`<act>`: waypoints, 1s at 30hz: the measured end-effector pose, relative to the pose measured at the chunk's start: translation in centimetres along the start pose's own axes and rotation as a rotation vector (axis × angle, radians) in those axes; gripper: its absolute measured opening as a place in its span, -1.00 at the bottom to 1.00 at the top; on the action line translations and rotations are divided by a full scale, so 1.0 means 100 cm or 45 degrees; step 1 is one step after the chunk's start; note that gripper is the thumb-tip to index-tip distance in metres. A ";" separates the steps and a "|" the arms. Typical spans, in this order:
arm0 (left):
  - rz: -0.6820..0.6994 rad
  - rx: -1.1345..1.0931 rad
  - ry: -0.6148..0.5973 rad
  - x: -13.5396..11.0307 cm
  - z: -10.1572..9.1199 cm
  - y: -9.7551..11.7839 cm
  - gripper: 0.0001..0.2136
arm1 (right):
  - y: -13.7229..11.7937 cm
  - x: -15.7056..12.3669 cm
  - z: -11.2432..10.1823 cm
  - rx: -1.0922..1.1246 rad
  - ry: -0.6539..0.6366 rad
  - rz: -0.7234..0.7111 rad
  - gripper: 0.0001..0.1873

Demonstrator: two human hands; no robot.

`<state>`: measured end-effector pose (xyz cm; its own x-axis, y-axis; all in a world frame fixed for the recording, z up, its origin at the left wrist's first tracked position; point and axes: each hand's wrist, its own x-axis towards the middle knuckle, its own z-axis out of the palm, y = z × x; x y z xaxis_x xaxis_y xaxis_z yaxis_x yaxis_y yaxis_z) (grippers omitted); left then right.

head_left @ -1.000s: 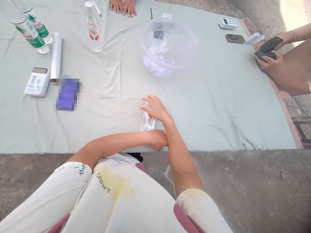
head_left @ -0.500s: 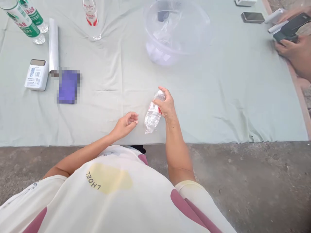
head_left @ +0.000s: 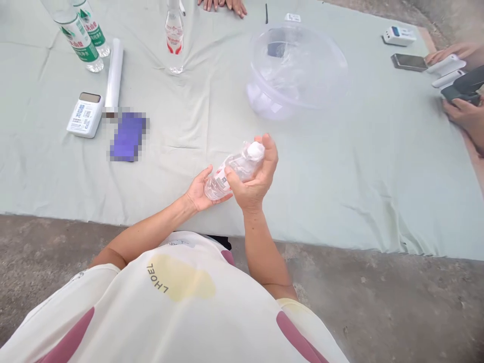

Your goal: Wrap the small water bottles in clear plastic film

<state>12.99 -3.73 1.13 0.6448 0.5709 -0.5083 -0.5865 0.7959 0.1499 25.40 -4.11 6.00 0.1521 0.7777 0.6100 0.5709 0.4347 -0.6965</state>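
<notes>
Clock positions are taken from the held bottle, 12 o'clock being straight ahead of the wearer. Clear plastic water bottle (head_left: 240, 165), white cap (head_left: 256, 151), red-and-white label, found in both hands over the near part of the pale green tablecloth (head_left: 333, 171), tilted, cap pointing between 1 and 2 o'clock. Right hand (head_left: 252, 190) wrapped around the upper body, thumb on the near side, fingers behind. Left hand (head_left: 200, 195) palm up, fingers spread beneath the base; whether its thumb presses the bottle cannot be told. At 1 o'clock, translucent plastic basin (head_left: 317, 96). At 11, upright red-labelled bottle (head_left: 174, 43). At 10, two green-labelled water bottles (head_left: 81, 45) and a white roll (head_left: 114, 73). Between 9 and 10, purple item (head_left: 129, 136), pixelated, and white device with display (head_left: 85, 116). At 2, smartphone (head_left: 409, 62) lying flat. At 12, another person's hands (head_left: 235, 6) on the cloth; between 2 and 3, a co-worker's hand (head_left: 467, 113) at a dark device (head_left: 464, 86)
</notes>
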 end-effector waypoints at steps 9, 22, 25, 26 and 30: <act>0.536 0.104 0.141 0.003 -0.012 0.024 -0.80 | -0.011 0.004 0.013 0.531 -0.019 0.128 -0.78; 0.479 -0.048 -0.203 0.020 -0.033 0.050 -0.60 | 0.009 0.065 0.050 0.487 0.058 0.241 -0.91; 0.385 -0.014 -0.206 0.024 -0.038 0.051 -0.62 | 0.031 0.111 0.064 0.337 0.127 0.151 -0.91; 0.366 0.039 -0.205 0.025 -0.040 0.050 -0.63 | 0.039 0.128 0.071 0.265 0.145 0.110 -0.90; 0.349 0.223 -0.221 0.027 -0.045 0.047 -0.65 | 0.074 0.198 0.106 0.051 0.115 0.059 -0.81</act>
<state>9.77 0.65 -3.30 0.5576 0.7814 -0.2802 -0.6658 0.6226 0.4112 24.12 19.31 8.94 0.2506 0.7543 0.6067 0.5288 0.4183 -0.7385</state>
